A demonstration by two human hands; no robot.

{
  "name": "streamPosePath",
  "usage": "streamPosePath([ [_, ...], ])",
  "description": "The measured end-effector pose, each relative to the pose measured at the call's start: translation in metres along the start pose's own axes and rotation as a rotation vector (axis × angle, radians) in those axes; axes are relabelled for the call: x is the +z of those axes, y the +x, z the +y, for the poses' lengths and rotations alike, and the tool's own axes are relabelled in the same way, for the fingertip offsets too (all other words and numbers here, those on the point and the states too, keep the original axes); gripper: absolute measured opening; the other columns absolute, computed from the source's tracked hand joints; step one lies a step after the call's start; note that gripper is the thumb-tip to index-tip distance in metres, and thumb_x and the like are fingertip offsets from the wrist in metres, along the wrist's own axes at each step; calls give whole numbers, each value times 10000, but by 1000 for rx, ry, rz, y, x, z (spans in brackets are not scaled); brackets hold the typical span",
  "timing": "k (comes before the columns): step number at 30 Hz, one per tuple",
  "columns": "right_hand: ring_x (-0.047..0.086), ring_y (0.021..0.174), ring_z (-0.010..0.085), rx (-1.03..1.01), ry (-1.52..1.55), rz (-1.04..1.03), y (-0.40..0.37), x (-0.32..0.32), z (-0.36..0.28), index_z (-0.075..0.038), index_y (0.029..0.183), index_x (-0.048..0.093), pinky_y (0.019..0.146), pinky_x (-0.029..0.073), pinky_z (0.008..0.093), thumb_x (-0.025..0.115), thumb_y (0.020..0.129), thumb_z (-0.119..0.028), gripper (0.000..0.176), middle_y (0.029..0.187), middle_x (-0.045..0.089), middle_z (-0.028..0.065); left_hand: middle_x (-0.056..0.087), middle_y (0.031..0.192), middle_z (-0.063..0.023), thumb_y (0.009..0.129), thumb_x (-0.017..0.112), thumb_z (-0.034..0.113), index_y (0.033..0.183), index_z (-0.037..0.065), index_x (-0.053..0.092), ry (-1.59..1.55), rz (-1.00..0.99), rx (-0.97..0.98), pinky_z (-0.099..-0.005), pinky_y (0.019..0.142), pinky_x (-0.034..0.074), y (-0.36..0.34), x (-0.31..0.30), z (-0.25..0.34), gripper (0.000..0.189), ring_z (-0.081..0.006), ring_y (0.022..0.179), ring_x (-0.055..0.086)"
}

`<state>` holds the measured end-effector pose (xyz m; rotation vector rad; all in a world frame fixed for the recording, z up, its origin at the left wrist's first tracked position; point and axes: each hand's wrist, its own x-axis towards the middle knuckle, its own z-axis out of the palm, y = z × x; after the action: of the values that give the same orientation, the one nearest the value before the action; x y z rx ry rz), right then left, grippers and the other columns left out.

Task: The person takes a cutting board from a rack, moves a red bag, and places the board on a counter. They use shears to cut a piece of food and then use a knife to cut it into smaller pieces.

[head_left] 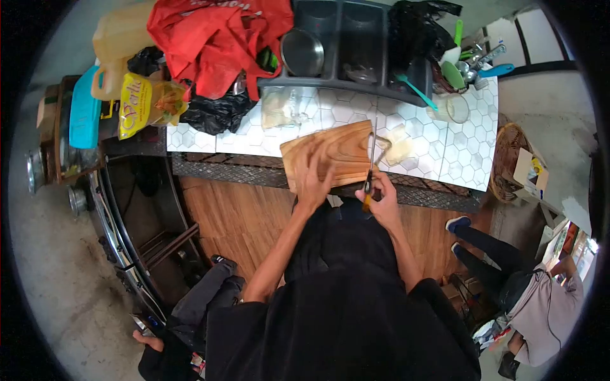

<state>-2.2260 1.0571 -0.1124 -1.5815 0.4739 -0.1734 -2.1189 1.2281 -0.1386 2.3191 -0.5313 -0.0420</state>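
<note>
Head view, room: a wood-patterned floor [219,206] lies below a worktop [467,143] covered in white hexagon print, its front edge dark.
Worktop's far side: a dark divided tray [337,83] stands behind the work, with a red bag [219,47] and a yellow pouch [136,105] to its left.
Cutting board: the wooden cutting board [346,149] lies at the worktop's near edge, in front of the tray; its long axis runs left to right, the right end angled slightly farther from the person.
Knife: the knife [372,155] is at the board's right end; its long axis runs nearly straight away from the person, blade tip toward the tray, dark-and-orange handle toward the body.
Right hand: the right hand [385,202] is closed around the knife's handle.
Left hand: the left hand [311,187] is open, fingers spread apart, over the left part of the board; whether the palm presses on the wood cannot be told.
Right of the blade: a pale flat piece [400,145] lies on the worktop.
Nearby people: one person [540,305] at right, another [203,298] at lower left.
</note>
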Motion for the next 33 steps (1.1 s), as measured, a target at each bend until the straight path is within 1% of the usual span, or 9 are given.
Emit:
streamPosePath([
  [2,397,614,38,247,18,-74,-2,-13,-3,1,1108,556,616,324,193,781,802,-90,390,631,448,-67,315,1511,-200,818,712,259,1419,89,438,13,-155,-43,-516,1128,236,-19,17,3,682,-396,1404,274],
  [6,443,681,74,164,20,-33,1,-21,2,5,1159,584,665,363,229,818,768,-202,501,681,516,-32,125,1601,-172,783,742,409,1512,163,307,245,-350,54,-543,1161,151,-31,37,-11,884,-372,1474,108],
  [16,380,618,32,140,156,123,-13,-42,27,13,1049,571,579,304,200,817,774,-175,414,632,439,-62,161,1592,-182,803,739,348,1474,164,389,261,-404,188,-549,1167,129,-5,17,-21,779,-380,1467,138],
  [17,379,610,29,173,156,115,-15,-47,31,11,1045,571,575,304,200,815,775,-163,403,633,442,-66,271,1541,-210,801,753,299,1351,99,522,206,-347,197,-551,1150,175,-3,20,-13,629,-396,1431,228],
  [20,390,614,27,226,175,165,-25,-53,40,-1,1047,569,573,308,199,822,768,-159,408,656,462,-66,397,1440,-225,795,750,238,1205,44,596,130,-275,292,-549,1118,239,6,53,-10,479,-405,1362,336],
  [22,400,611,30,74,207,285,-24,-52,39,-7,1072,559,573,314,201,819,772,-152,423,671,488,-55,485,1321,-216,797,728,178,1092,8,618,75,-224,337,-539,1087,288,25,72,21,358,-401,1276,418],
  [24,424,633,38,255,284,231,-33,-67,47,-14,1094,552,588,332,206,814,779,-141,430,684,522,-41,514,1262,-199,789,716,152,1107,13,616,68,-198,355,-531,1076,301,37,97,35,361,-385,1225,445],
  [31,459,729,80,253,207,284,-43,-85,42,-14,1163,542,717,407,233,847,735,-145,541,830,575,-16,560,1150,-141,786,703,182,1113,65,643,202,-195,414,-485,1019,341,89,153,58,353,-328,1100,495],
  [33,463,818,99,80,3,321,-47,-84,40,-19,1216,532,787,407,257,890,673,-192,672,957,570,1,564,1132,-126,776,702,175,1069,73,665,273,-281,402,-462,1001,355,99,161,61,312,-314,1061,499],
])
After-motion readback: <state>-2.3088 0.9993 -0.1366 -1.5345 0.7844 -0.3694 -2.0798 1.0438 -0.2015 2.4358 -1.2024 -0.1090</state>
